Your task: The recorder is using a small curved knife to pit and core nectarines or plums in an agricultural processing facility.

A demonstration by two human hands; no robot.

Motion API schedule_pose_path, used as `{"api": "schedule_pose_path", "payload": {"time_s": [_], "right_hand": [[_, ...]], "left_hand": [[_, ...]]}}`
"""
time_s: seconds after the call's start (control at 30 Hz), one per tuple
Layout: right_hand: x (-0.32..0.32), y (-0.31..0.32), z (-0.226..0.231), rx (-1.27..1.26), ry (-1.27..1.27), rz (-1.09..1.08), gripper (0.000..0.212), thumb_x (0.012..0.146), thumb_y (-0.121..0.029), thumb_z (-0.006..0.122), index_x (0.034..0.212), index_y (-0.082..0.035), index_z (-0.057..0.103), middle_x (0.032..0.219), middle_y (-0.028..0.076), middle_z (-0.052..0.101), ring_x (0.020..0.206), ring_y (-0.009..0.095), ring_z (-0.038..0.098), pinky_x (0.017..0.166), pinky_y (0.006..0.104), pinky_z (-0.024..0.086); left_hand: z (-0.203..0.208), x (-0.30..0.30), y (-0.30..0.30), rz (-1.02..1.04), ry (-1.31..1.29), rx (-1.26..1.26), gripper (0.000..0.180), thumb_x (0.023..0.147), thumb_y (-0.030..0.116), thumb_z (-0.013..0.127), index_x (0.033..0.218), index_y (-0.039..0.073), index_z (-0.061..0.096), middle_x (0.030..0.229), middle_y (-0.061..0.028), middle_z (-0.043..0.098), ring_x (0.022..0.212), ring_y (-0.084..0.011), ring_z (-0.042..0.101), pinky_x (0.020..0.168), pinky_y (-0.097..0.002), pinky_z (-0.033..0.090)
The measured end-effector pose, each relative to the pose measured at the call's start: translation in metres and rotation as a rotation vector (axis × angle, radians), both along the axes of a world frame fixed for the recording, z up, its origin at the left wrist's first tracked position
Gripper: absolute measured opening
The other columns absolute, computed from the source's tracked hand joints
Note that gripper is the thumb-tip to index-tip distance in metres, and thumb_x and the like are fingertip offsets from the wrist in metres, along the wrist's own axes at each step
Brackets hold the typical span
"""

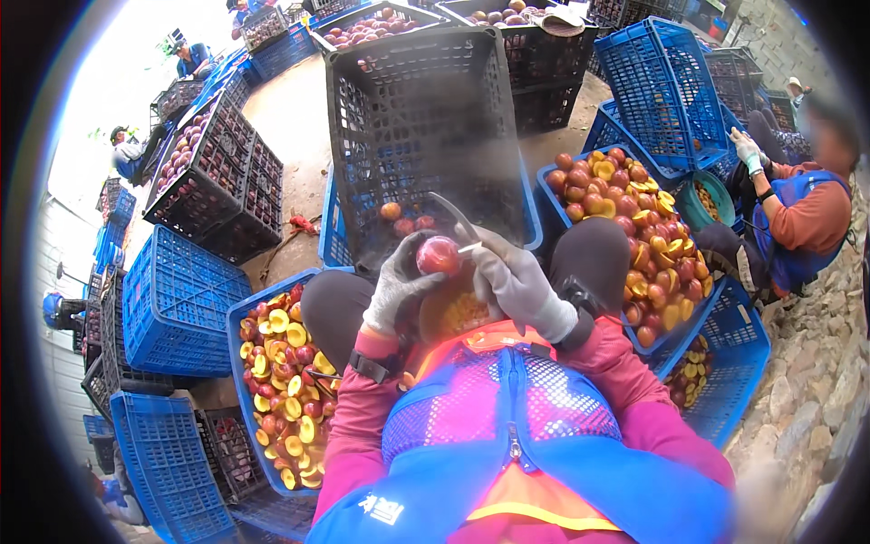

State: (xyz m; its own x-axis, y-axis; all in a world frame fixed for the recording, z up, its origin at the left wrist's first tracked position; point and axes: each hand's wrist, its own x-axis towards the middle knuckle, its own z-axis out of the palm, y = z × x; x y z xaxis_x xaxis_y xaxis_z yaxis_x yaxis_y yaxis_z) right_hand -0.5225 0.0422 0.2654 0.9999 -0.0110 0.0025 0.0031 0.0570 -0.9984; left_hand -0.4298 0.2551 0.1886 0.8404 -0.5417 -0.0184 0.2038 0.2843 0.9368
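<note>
My left hand (pixel 395 288), in a pale grey glove, is closed round a red plum (pixel 439 257) in front of my lap. My right hand (pixel 524 283), also gloved, grips a knife with a curved blade (pixel 451 212); its fingers are beside the plum. Just beyond my hands stands a tilted black crate (pixel 500 100) with a few whole plums (pixel 404 227) at its near end. Below my hands, between my knees, small yellowish-brown pieces (pixel 464 311) lie in a container mostly hidden by my hands.
Blue crates of halved, yellow-fleshed plums stand beside my left knee (pixel 237 349) and right knee (pixel 549 201). Stacked crates (pixel 186 304) rise at the left. At the right sits a co-worker (pixel 807 213) in gloves, near a green bowl (pixel 689 207). Stony ground (pixel 807 399) lies beyond.
</note>
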Motion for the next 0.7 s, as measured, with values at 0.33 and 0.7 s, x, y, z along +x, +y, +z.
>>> {"api": "schedule_pose_path", "payload": {"time_s": [0.33,0.7], "right_hand": [[0.019,0.007,-0.072,-0.622,-0.231,-0.047,0.048,0.113,-0.022,0.060,0.152,0.006,0.053,0.102,0.025,0.079,0.086,0.034,0.080,0.076,0.0410,0.060],[0.044,0.005,-0.103,-0.595,0.130,0.046,0.035,0.114,-0.036,0.051,0.129,-0.006,0.060,0.093,0.030,0.074,0.089,0.053,0.070,0.080,0.0605,0.054]], "left_hand": [[-0.030,-0.013,-0.004,-0.027,-0.078,0.113,0.073,0.086,0.003,0.086,0.152,0.002,0.054,0.139,-0.0066,0.063,0.126,-0.0158,0.061,0.108,-0.0323,0.052],[-0.060,-0.002,-0.016,-0.019,-0.292,0.398,0.080,0.090,0.005,0.083,0.159,-0.004,0.044,0.150,-0.0159,0.062,0.135,-0.0211,0.059,0.117,-0.0364,0.046]]}}
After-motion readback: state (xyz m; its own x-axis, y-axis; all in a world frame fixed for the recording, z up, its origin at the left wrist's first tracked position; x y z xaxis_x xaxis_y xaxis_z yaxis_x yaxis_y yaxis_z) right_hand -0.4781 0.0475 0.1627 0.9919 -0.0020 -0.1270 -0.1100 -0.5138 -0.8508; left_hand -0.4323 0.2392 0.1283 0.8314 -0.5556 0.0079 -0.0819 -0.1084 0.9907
